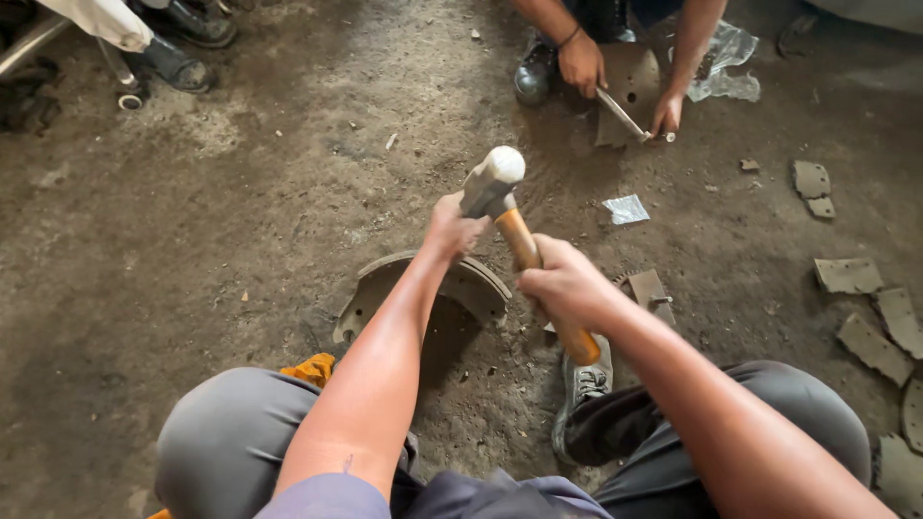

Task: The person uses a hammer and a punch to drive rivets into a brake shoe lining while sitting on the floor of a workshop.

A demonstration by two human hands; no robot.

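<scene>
We clench our right hand [567,284] around the hammer [524,245] handle; our left hand [452,229] grips something hidden beside the hammer head. The brake shoe [385,284] lies on the floor [192,240] at six o'clock of the hammer. We'd strike squarely, left fingers clear.

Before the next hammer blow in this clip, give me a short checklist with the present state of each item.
1. Right hand closed around the hammer handle: ok, grip sits mid-handle.
2. Left hand clear of the hammer head: not ok, it is right beside the head, seemingly on a tool whose shape is hidden.
3. Curved brake shoe resting on the dirt floor: ok, directly below the hands.
4. Own shoe away from the brake shoe: ok, off to the right.
5. Co-worker's hands out of range: ok, well beyond, busy with another plate.
6. Brake shoe held steady: cannot tell.
</scene>
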